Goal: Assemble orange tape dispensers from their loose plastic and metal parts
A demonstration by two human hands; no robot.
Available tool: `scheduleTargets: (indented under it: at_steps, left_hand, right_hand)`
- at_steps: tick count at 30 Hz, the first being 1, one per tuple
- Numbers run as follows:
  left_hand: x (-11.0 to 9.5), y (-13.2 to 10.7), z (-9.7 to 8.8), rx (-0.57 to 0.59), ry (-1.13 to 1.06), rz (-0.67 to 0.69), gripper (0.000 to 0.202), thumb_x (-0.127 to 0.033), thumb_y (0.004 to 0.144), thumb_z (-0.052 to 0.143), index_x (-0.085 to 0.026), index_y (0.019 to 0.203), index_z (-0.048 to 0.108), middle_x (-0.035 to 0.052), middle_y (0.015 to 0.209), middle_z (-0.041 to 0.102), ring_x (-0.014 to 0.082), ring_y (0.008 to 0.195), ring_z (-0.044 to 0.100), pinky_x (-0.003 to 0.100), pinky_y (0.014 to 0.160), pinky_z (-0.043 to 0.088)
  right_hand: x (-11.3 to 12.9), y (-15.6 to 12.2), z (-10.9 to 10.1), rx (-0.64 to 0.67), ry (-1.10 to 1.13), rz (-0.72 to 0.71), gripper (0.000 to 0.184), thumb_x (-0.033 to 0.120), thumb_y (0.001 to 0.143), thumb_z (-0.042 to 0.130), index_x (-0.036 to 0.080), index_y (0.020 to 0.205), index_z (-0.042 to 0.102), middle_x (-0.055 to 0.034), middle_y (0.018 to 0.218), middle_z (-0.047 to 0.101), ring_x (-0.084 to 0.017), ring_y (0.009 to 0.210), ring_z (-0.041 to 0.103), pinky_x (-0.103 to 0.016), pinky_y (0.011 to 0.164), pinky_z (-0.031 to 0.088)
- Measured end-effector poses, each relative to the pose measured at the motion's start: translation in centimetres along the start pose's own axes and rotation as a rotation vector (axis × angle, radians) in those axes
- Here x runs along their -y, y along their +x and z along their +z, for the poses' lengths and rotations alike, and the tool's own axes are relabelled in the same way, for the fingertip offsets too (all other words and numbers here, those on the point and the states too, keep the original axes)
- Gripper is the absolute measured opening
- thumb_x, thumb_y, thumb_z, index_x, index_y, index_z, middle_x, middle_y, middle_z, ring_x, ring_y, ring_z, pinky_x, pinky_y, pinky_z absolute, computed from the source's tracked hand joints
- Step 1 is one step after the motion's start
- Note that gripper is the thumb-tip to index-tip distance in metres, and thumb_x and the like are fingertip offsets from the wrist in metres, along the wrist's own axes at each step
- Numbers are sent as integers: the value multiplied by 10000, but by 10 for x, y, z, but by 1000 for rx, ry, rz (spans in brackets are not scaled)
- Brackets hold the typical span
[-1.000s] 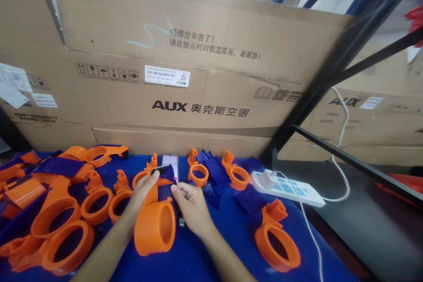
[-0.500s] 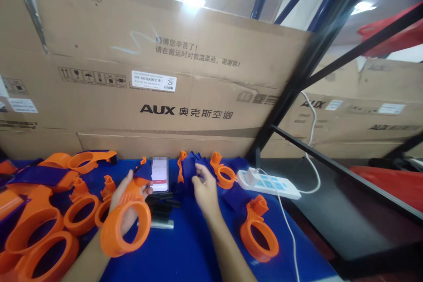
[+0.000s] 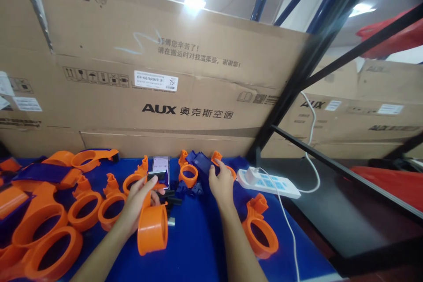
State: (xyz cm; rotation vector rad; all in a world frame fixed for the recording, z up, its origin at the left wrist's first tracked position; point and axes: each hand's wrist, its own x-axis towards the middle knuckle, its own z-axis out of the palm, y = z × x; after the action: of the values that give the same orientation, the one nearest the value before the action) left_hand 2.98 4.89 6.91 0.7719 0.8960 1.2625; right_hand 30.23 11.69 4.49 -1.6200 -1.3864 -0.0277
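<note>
Orange ring-ended piece (image 3: 152,231): probably light, stiff plastic, best held by its neck. Left grip (image 3: 136,198) clamped there. Right grip (image 3: 222,184) at another orange piece (image 3: 216,155); closure cannot be told.

Orange ring pieces (image 3: 152,231), blue tabletop (image 3: 194,253), white-and-pale-blue power strip (image 3: 284,189)

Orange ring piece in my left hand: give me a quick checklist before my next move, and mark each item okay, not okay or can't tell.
1. Orange ring piece held by the left hand: ok.
2. Right hand gripping something: cannot tell; its fingers overlap the rear orange piece beside the blue pieces.
3. Phone screen fully visible: not ok; the left hand's load partly covers it.
4. White cable clear of both hands: ok.
5. Blue pieces neatly stacked: not ok; they lie jumbled.
</note>
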Motion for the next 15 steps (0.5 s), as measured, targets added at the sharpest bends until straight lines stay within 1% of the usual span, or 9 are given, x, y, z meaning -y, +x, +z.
scheduleTargets:
  at_steps: [3,6,9,11,13,14,15]
  left_hand:
    - [0,1,0,-1,33,22,393,-512,780,808,-166,862,641,21,633,702,113,428,593,209,436,470]
    - [1,4,-2,9,65,28,385,-516,797,793,-172,865,634,38,700,728,109,443,590,212,441,464]
    - [3,6,-4,18,98,42,384,-520,805,783,-180,904,634,49,766,745,111,451,587,220,442,448]
    - [5,7,-6,23,138,65,388,-525,813,769,-180,941,648,50,782,745,110,454,583,223,450,440]
    - [7,7,-7,30,196,93,401,-533,823,752,-176,983,662,46,773,738,108,457,578,222,458,431]
    - [7,7,-8,37,228,108,411,-536,828,744,-174,1008,667,43,770,734,107,460,575,222,461,428]
    - [8,7,-8,45,259,121,423,-539,833,737,-173,1032,667,39,766,728,107,462,570,223,463,427]
  right_hand:
    - [2,-2,1,16,-26,-3,437,315,914,490,95,1228,698,-203,1205,721,-375,1193,593,-542,1033,404]
    - [3,-3,2,32,-40,-8,382,320,920,492,132,1159,723,-180,1169,733,-374,1174,594,-557,1009,398]
    - [6,-3,1,50,-37,-23,346,328,926,500,149,1110,733,-167,1161,735,-368,1154,601,-545,985,410]
    - [11,-4,-1,54,-31,-37,332,327,940,498,156,1105,731,-159,1179,731,-355,1171,598,-533,1005,408]
    - [21,-8,-3,51,4,-79,313,327,962,498,170,1110,725,-145,1192,728,-329,1192,598,-511,1037,405]
    - [29,-11,-4,57,42,-118,302,329,975,500,181,1118,721,-134,1191,728,-311,1190,605,-493,1045,413]
    - [37,-16,-5,75,120,-188,288,328,984,513,184,1126,717,-130,1171,732,-295,1166,623,-476,1044,427]
